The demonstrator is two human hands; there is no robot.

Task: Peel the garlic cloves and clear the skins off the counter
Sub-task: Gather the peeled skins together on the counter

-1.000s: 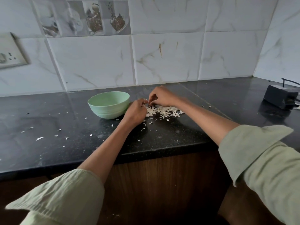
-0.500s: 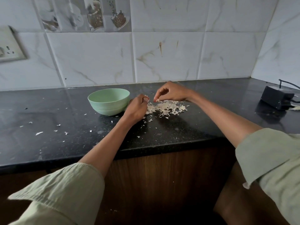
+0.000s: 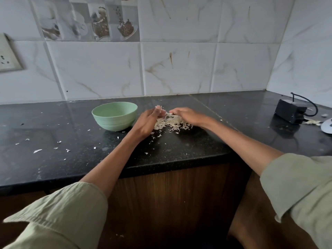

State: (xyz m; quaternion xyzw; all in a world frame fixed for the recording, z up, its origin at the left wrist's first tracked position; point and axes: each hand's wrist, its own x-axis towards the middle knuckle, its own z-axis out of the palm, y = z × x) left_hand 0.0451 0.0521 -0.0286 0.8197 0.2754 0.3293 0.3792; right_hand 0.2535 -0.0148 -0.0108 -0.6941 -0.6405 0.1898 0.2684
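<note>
- Your left hand [image 3: 147,123] sat just right of the green bowl [image 3: 115,116] on the black bench [image 3: 179,150], fingers curled, pinching a small tuft of garlic skin [image 3: 158,106] that stuck up above the fingertips.
- Your right hand [image 3: 186,115] lay low over the pile of skins [image 3: 170,124], its fingertips pinching a pale strip [image 3: 169,114] that ran across toward your left hand; whether that strip was skin or part of a clove, I could not tell.
- The pile of skins rested on the bench between and under both hands, near the bowl but not touching it.
- No whole clove could be made out; the bowl's inside was hidden from this angle.
- Loose flakes [image 3: 37,151] were scattered over the bench to the left of the bowl and in front of your left wrist.
- Both forearms reached over the bench edge, with rolled pale-green sleeves [image 3: 71,209] at the elbows.
- A small black box with a cord [image 3: 290,110] stood well apart at the far right, with a few more skins beside it.
</note>
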